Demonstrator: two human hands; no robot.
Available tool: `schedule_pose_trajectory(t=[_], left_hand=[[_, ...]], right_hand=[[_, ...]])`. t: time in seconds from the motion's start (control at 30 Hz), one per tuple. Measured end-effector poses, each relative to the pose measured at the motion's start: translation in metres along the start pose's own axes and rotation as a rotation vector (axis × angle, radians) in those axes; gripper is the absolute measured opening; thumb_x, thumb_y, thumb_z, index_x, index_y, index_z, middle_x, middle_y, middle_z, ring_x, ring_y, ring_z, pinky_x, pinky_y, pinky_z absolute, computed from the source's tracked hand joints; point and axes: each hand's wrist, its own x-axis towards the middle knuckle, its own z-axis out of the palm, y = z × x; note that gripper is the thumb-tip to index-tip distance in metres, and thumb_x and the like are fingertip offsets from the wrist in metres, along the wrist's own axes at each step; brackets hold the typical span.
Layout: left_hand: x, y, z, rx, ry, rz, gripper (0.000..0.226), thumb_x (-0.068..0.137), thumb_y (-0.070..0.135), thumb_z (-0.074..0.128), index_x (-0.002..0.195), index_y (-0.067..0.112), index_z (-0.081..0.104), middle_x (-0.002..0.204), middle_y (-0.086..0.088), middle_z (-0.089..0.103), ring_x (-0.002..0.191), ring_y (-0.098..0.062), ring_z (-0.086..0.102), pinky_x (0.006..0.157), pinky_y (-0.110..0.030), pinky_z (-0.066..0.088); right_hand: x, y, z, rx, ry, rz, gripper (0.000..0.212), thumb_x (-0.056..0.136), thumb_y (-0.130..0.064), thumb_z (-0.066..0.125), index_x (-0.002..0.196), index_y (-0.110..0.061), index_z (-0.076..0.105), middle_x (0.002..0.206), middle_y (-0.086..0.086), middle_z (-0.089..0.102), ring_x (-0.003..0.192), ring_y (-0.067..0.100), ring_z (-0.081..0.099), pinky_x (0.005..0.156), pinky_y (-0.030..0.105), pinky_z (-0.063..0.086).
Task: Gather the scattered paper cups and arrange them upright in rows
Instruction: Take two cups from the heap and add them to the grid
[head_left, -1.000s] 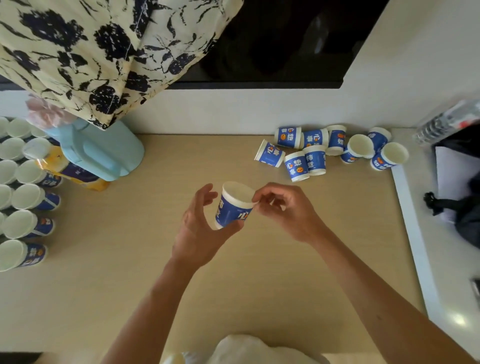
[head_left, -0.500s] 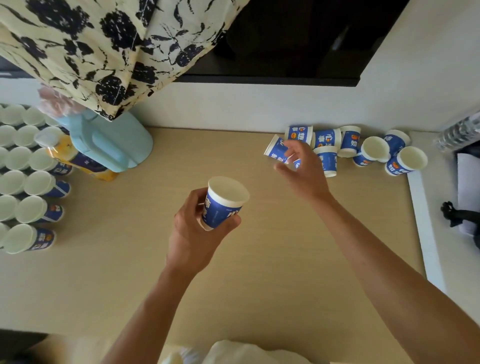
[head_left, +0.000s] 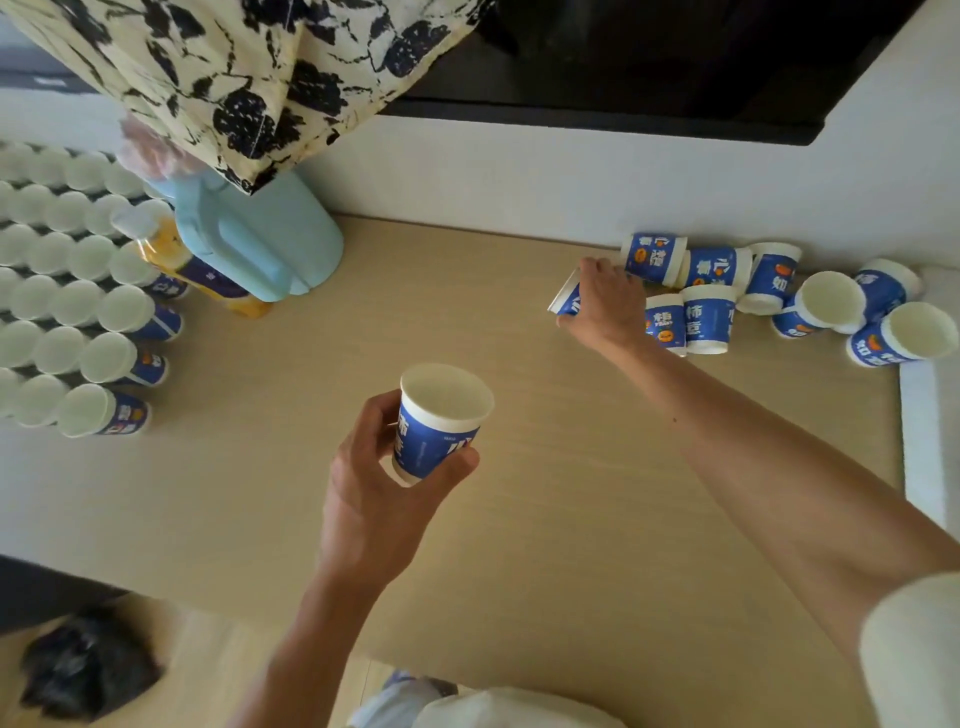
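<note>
Two cups are in hand: the left hand (head_left: 382, 499) wraps an upright cup (head_left: 439, 423) above mid-table, freeing the right hand (head_left: 605, 306) to close on a tipped cup (head_left: 567, 300) at the scattered pile (head_left: 769, 296). Finished rows (head_left: 72, 291) stand far left, likely both cups' destination.

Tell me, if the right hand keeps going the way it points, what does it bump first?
Probably the cup on its side by the wall, just past the right hand; depth is unclear.

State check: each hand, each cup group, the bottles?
left hand: holding cup upright, off the table
right hand: closed on tipped cup
scattered cups: unsorted pile; some lying, some inverted
arranged cups: upright rows
blue jug: lying
orange bottle: lying
</note>
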Motion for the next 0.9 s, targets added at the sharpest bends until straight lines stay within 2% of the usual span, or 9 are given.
schedule_pose_trajectory(t=[0.07, 0.17, 0.27, 0.37, 0.43, 0.53, 0.67, 0.8, 0.9], left_hand=[[-0.004, -0.001, -0.001, 0.004, 0.016, -0.012, 0.051, 0.072, 0.024, 0.092, 0.113, 0.029, 0.063, 0.098, 0.018, 0.071, 0.091, -0.006, 0.066, 0.073, -0.013, 0.05], [-0.011, -0.004, -0.006, 0.008, 0.074, -0.032, 0.052, 0.066, 0.041, 0.087, 0.111, 0.032, 0.063, 0.096, 0.017, 0.07, 0.085, -0.008, 0.064, 0.07, -0.011, 0.048], [-0.017, -0.004, -0.013, 0.0, 0.132, -0.049, 0.055, 0.061, 0.056, 0.076, 0.109, 0.033, 0.063, 0.093, 0.019, 0.069, 0.079, -0.007, 0.061, 0.066, -0.013, 0.048], [-0.026, -0.007, -0.022, -0.031, 0.177, -0.045, 0.052, 0.063, 0.058, 0.074, 0.107, 0.031, 0.064, 0.092, 0.015, 0.07, 0.075, -0.006, 0.06, 0.067, -0.019, 0.047], [-0.036, -0.01, -0.033, -0.054, 0.208, -0.038, 0.051, 0.064, 0.057, 0.074, 0.106, 0.03, 0.065, 0.091, 0.015, 0.071, 0.074, -0.004, 0.06, 0.068, -0.021, 0.045], [-0.048, -0.017, -0.042, -0.074, 0.233, -0.053, 0.051, 0.062, 0.057, 0.074, 0.105, 0.03, 0.064, 0.09, 0.015, 0.071, 0.073, -0.003, 0.059, 0.069, -0.021, 0.045], [-0.07, -0.033, -0.074, -0.117, 0.278, -0.045, 0.052, 0.063, 0.054, 0.078, 0.108, 0.033, 0.063, 0.094, 0.014, 0.072, 0.084, -0.01, 0.064, 0.077, -0.033, 0.051], [-0.097, -0.054, -0.117, -0.146, 0.352, -0.021, 0.049, 0.065, 0.046, 0.081, 0.109, 0.032, 0.063, 0.095, 0.014, 0.073, 0.087, -0.009, 0.065, 0.077, -0.032, 0.05], [-0.12, -0.071, -0.152, -0.184, 0.413, -0.02, 0.051, 0.066, 0.047, 0.081, 0.112, 0.032, 0.063, 0.098, 0.013, 0.073, 0.09, -0.011, 0.066, 0.08, -0.037, 0.053]], right_hand=[[0.001, -0.004, 0.005, 0.04, -0.023, -0.018, 0.07, 0.073, -0.038, 0.083, 0.129, -0.007, 0.053, 0.125, 0.013, 0.061, 0.114, 0.037, 0.061, 0.095, 0.044, 0.045], [-0.004, -0.013, 0.003, 0.19, -0.05, 0.034, 0.066, 0.072, -0.039, 0.081, 0.125, -0.009, 0.055, 0.121, 0.011, 0.062, 0.109, 0.034, 0.062, 0.093, 0.043, 0.049], [-0.023, -0.029, -0.011, 0.576, -0.04, 0.129, 0.057, 0.068, -0.032, 0.086, 0.116, -0.013, 0.06, 0.109, 0.003, 0.066, 0.093, 0.023, 0.063, 0.083, 0.036, 0.053], [-0.06, -0.048, -0.028, 0.889, -0.058, 0.124, 0.055, 0.066, -0.029, 0.09, 0.112, -0.018, 0.062, 0.103, -0.006, 0.067, 0.086, 0.013, 0.061, 0.07, 0.021, 0.047], [-0.093, -0.065, -0.036, 1.025, -0.081, 0.106, 0.058, 0.062, -0.033, 0.089, 0.113, -0.022, 0.063, 0.105, -0.01, 0.069, 0.089, 0.006, 0.065, 0.072, 0.018, 0.048], [-0.141, -0.086, -0.043, 1.194, -0.133, 0.113, 0.056, 0.061, -0.026, 0.087, 0.111, -0.026, 0.063, 0.104, -0.012, 0.071, 0.092, 0.004, 0.068, 0.073, 0.018, 0.052], [-0.199, -0.126, -0.049, 1.271, -0.207, 0.069, 0.053, 0.069, -0.012, 0.09, 0.112, -0.029, 0.063, 0.107, -0.009, 0.071, 0.097, 0.01, 0.069, 0.076, 0.022, 0.055], [-0.244, -0.174, -0.063, 1.325, -0.216, 0.022, 0.053, 0.063, -0.02, 0.084, 0.112, -0.029, 0.064, 0.106, -0.009, 0.072, 0.096, 0.013, 0.07, 0.076, 0.022, 0.056], [-0.273, -0.216, -0.074, 1.34, -0.231, -0.05, 0.054, 0.063, -0.019, 0.082, 0.113, -0.027, 0.064, 0.107, -0.009, 0.072, 0.098, 0.012, 0.07, 0.079, 0.024, 0.057]])
